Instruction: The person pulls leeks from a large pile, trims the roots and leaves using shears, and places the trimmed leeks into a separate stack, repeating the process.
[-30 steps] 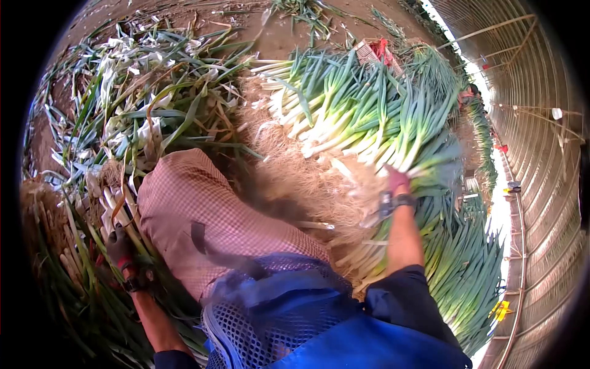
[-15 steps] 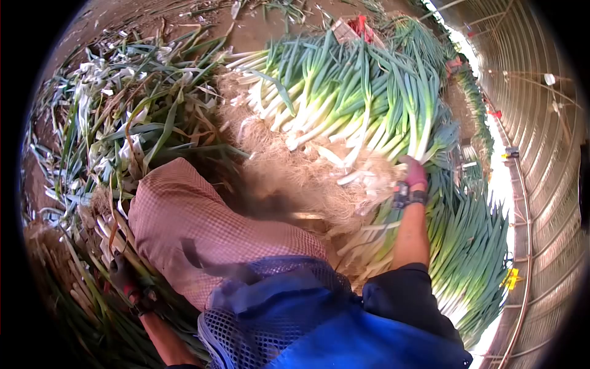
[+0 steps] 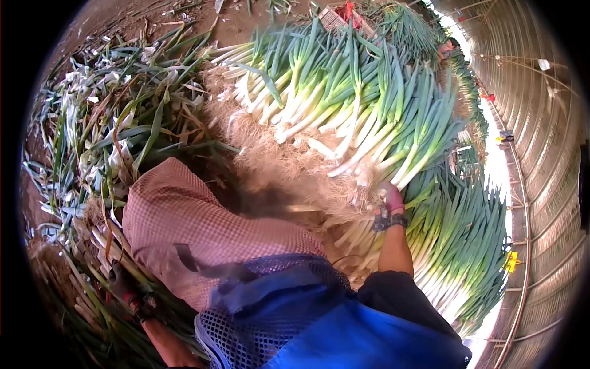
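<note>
My right hand [image 3: 391,198], in a pinkish glove with a dark strap at the wrist, is at the white root ends of the green onions [image 3: 362,104] on the near right side of a spread pile. Its fingers curl against a pale stalk there, partly hidden by the roots. At the lower left, my left hand [image 3: 120,283] wears a dark glove and lies over green onions [image 3: 110,237] with white stems, its fingers bent around them and partly in shadow. Tangled brown roots [image 3: 283,166] face my body.
A patterned pink cloth [image 3: 190,227] covers my legs, with a blue apron [image 3: 295,326] nearer. Discarded leaves [image 3: 110,123] heap at the left. More green onions [image 3: 461,240] lie at the right beside a ribbed plastic wall [image 3: 547,184]. A crate [image 3: 335,18] stands at the back.
My right hand has moved down and toward my body. Stalks that stood more upright by it now slant across the pile's right side. My left hand stays put. The view has shifted slightly.
</note>
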`<state>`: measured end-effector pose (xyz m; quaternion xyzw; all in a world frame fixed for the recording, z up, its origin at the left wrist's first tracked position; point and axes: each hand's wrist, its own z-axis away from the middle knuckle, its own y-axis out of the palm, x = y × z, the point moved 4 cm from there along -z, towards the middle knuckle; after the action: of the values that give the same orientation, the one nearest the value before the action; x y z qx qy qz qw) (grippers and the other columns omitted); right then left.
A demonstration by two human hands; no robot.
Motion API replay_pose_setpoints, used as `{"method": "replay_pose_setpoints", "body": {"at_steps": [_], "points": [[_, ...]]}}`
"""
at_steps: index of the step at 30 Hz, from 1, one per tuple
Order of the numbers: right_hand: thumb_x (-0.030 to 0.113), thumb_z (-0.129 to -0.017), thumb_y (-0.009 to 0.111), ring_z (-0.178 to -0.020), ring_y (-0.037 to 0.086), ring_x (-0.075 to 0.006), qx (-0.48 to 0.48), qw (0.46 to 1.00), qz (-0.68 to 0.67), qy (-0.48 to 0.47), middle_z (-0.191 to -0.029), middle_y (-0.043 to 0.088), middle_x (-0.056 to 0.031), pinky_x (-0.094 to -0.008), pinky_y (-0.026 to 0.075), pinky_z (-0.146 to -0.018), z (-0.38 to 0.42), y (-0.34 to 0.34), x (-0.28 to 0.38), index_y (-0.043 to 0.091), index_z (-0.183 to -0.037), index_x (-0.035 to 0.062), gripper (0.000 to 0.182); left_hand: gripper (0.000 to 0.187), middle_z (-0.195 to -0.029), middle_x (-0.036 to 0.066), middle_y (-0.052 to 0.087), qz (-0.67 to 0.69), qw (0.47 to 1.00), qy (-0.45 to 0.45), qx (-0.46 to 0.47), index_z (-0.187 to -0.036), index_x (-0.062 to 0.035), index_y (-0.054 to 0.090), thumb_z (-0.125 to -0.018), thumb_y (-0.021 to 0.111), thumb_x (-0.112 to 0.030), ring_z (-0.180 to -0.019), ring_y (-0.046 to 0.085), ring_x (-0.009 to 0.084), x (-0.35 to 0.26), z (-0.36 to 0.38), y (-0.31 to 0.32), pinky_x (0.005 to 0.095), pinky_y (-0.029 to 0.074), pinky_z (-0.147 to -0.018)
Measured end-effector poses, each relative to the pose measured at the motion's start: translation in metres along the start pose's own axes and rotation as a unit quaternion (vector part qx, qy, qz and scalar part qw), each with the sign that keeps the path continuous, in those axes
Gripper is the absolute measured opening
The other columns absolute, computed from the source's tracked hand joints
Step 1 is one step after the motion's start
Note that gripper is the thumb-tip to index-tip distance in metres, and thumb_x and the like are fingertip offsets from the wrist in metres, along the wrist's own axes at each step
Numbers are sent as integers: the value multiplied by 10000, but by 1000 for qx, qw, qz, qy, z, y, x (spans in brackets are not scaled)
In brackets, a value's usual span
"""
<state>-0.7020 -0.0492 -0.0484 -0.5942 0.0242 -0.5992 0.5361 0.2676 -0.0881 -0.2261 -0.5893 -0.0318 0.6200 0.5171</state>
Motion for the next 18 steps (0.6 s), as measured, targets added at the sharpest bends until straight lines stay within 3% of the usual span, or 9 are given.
{"method": "replay_pose_setpoints", "body": {"at_steps": [3, 5, 9, 12, 14, 16, 18], "points": [[285, -1029, 592, -1192, 610, -205, 54, 994, -70, -56, -1259, 713, -51, -340, 456, -1041, 9, -6, 12, 713, -1299, 25, 395, 508, -921, 102, 782, -29, 999, 14, -8, -1141, -16, 778, -989, 663, -487, -786, 652, 183, 3, -3, 3, 395, 522, -741], [348, -1036, 605, -1239, 609, -230, 11, 986, -166, -11, -1332, 698, -85, -310, 419, -1109, 30, -7, 29, 711, -1326, 31, 444, 502, -923, 97, 783, -29, 999, 22, -10, -1140, -29, 784, -989, 662, -492, -783, 650, 177, 10, -8, 1, 392, 523, -738], [444, -990, 671, -1314, 537, -191, 2, 988, -150, 45, -1418, 641, -47, -339, 429, -1080, 59, -9, 67, 617, -1452, 20, 630, 503, -889, 69, 763, -24, 1000, 13, 8, -1121, -8, 781, -986, 678, -482, -760, 620, 155, 13, -14, 1, 364, 513, -717], [501, -981, 679, -1367, 527, -218, -6, 998, -52, 23, -1507, 589, -117, -360, 424, -1110, 56, -19, 98, 595, -1461, -12, 707, 491, -856, 27, 729, 9, 1000, 22, 9, -1116, 11, 774, -988, 693, -456, -732, 585, 128, 22, -23, 4, 335, 495, -685], [630, -912, 705, -1408, 526, -281, -94, 991, 90, 40, -1565, 520, -221, -394, 415, -1144, 35, -43, 119, 478, -1536, -49, 950, 476, -842, 3, 708, 34, 999, 27, 11, -1116, 16, 773, -993, 698, -437, -717, 565, 111, 24, -23, 2, 316, 482, -666], [738, -846, 696, -1410, 532, -392, -224, 966, 105, -76, -1553, 497, -308, -424, 398, -1176, -38, -76, 88, 310, -1601, -85, 1182, 400, -797, -33, 661, 55, 998, 21, 19, -1075, -4, 779, -1015, 684, -388, -680, 519, 88, 15, -16, 3, 294, 439, -617], [755, -844, 682, -1403, 527, -414, -264, 946, 181, -42, -1528, 507, -325, -443, 400, -1172, -55, -87, 119, 299, -1611, -68, 1188, 367, -774, -45, 635, 73, 997, 17, 14, -1043, -21, 777, -1026, 674, -372, -666, 495, 78, 17, -15, 4, 282, 414, -599]]}}
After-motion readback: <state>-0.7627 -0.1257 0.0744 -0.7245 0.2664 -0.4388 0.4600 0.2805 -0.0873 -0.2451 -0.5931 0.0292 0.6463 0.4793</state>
